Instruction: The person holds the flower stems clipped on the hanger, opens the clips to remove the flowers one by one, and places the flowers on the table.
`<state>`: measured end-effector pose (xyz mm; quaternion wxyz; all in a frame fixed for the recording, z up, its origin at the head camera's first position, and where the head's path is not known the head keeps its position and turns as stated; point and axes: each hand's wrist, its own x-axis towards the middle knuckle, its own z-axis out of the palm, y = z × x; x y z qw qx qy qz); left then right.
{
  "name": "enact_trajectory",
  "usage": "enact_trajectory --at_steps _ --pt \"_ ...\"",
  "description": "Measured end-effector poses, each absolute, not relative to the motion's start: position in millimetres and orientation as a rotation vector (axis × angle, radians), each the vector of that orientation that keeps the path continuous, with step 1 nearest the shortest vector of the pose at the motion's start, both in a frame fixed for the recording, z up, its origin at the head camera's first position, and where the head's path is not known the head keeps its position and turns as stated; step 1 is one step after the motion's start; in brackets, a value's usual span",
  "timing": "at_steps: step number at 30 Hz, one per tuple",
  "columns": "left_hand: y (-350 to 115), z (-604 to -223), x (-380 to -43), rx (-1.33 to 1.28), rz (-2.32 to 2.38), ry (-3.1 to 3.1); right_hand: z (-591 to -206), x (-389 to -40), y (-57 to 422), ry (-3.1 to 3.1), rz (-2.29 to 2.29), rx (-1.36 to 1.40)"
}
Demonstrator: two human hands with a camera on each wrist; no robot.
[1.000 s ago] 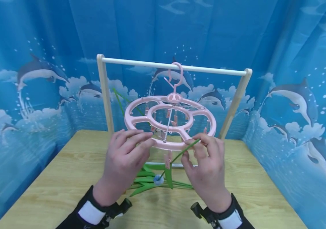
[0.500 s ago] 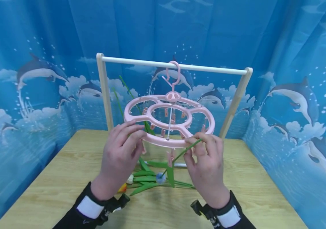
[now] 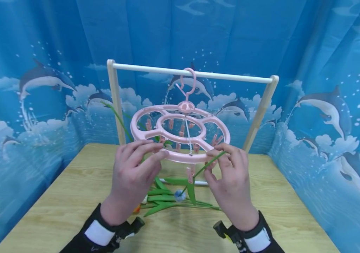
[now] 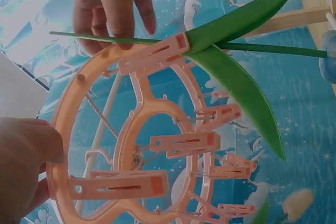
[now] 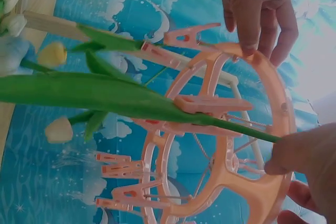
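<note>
A pink round clip hanger (image 3: 183,157) hangs by its hook from the white bar (image 3: 154,70). My left hand (image 3: 135,172) grips its rim at the near left. At the near right my right hand (image 3: 230,175) pinches the rim, thumb tip on it in the right wrist view, with a green stem (image 3: 210,163) running past the fingers. A pink clothespin (image 4: 152,55) holds that stem between us, and the blue tulip (image 3: 180,195) on it hangs head down. A white tulip (image 5: 59,130) and a yellow tulip (image 5: 52,54) also hang head down farther back.
Wooden posts (image 3: 257,117) carry the bar on a wooden table (image 3: 88,200). Several tulips lie there beneath the hanger, with green leaves (image 3: 161,198) and an orange bloom (image 3: 136,209) showing. A blue dolphin curtain (image 3: 56,31) encloses the table.
The hanger has turned a little and shifted left, its hook sliding left. The near clothespin has moved slightly right, and a stem at the far left swings farther left. Both hands stay at the rim.
</note>
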<state>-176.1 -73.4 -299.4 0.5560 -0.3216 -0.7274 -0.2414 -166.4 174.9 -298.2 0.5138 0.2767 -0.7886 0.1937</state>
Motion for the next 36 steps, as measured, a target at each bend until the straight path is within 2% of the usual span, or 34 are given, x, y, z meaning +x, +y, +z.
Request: enact_trajectory --at_steps 10,15,19,25,30,36 --pt "-67 -297 -175 -0.764 -0.535 -1.656 -300 -169 174 -1.884 0.478 0.669" --pt "-60 -299 -169 -0.913 -0.549 -1.584 -300 -169 174 -1.865 0.474 0.672" --pt "-51 -308 -167 -1.030 -0.621 -1.811 -300 -169 174 -1.869 0.459 0.661" --pt "-35 -334 -175 -0.869 -0.575 -2.244 -302 -169 175 -1.890 0.452 0.651" --pt "-22 -356 -182 -0.792 -0.595 -2.327 -304 -168 173 -1.889 0.451 0.664" --pt "-15 -364 -187 -0.719 -0.746 -2.386 -303 -168 169 -1.880 0.444 0.674"
